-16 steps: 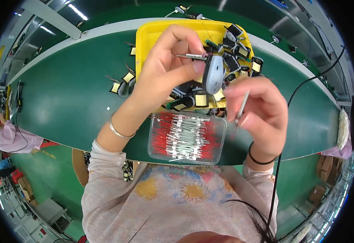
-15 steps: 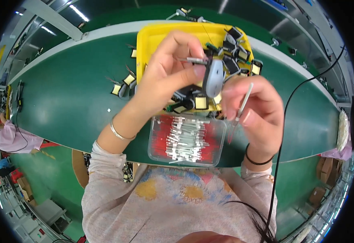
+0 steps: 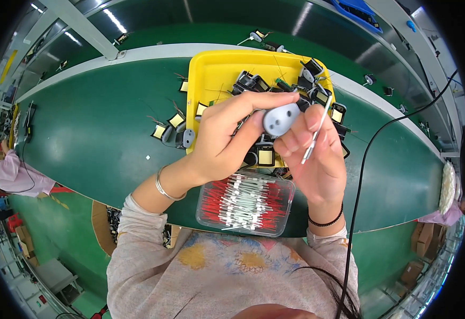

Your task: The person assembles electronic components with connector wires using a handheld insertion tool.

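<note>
My left hand (image 3: 227, 135) is closed on a grey oval housing (image 3: 281, 120), pinching its edge between thumb and fingers. The face with small round holes is turned toward me. Close beside it, my right hand (image 3: 320, 154) holds a thin white stick-like piece (image 3: 318, 129) slanting between thumb and fingers, its fingertips at the housing's right edge. Below my hands lies a clear plastic box (image 3: 201, 215) full of thin pieces with white middles and red ends. Behind them a yellow tray (image 3: 203, 66) bears several black-and-grey parts with cream pads and thin wires.
More such parts (image 3: 176, 121) lie on the green table (image 3: 94, 122) left of the tray, others on its right. A black cable (image 3: 364, 159) hangs down on the right. Another person (image 3: 17, 170) sits at the far left. A cardboard box (image 3: 102, 226) stands below the table edge.
The grey housing has turned from edge-on to show its holed face. My right hand has come up against it with the white piece, and my left hand has moved lower and right.
</note>
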{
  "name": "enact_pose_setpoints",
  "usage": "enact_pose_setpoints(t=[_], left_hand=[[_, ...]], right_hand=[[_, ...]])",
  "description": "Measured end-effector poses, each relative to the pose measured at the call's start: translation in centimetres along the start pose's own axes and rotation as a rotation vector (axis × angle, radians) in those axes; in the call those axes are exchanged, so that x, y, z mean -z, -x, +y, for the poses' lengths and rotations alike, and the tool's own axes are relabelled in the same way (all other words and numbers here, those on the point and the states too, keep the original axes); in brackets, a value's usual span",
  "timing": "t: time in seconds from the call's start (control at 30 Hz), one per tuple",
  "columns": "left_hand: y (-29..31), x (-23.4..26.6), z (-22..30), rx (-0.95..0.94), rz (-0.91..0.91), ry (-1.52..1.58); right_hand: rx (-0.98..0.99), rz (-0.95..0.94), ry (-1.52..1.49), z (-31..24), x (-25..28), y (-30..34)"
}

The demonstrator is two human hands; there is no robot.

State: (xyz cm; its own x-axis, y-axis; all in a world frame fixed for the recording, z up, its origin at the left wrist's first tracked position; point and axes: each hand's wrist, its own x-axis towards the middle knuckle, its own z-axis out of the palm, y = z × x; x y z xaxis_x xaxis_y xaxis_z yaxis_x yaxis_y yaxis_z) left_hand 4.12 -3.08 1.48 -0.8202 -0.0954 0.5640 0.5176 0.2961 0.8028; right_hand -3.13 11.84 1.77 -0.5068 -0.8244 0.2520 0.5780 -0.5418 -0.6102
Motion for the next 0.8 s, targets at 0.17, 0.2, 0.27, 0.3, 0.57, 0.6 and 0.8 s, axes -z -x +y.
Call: enact_pose_setpoints(t=[0.17, 0.2, 0.27, 0.3, 0.57, 0.6, 0.8], left_hand=[[-0.4, -0.2, 0.3, -0.098, -0.048, -0.075], [-0.2, -0.1, 0.4, 0.023, -0.007, 0.0], [-0.2, 0.4, 0.4, 0.072, 0.069, 0.12], [-0.4, 0.7, 1.3, 0.179, 0.09, 0.22], [-0.8, 1.2, 1.8, -0.029, -0.304, -0.126], [-0.9, 1.2, 1.8, -0.024, -0.323, -0.091], [-1.0, 1.7, 1.8, 0.022, -0.347, 0.044]], right_hand=[[0.057, -0.007, 0.049, 0.1, 0.4, -0.1], [0.059, -0.004, 0.047, 0.0, 0.4, -0.1], [0.175, 0.032, 0.237, -0.3, 0.3, -0.2], [0.267, 0.087, 0.36, -0.7, 0.4, -0.3], [0.505, -0.085, 0.829, -1.7, 0.7, -0.5], [0.474, -0.058, 0.771, -1.6, 0.2, -0.5], [0.495, -0.106, 1.029, -2.3, 0.7, -0.7]])
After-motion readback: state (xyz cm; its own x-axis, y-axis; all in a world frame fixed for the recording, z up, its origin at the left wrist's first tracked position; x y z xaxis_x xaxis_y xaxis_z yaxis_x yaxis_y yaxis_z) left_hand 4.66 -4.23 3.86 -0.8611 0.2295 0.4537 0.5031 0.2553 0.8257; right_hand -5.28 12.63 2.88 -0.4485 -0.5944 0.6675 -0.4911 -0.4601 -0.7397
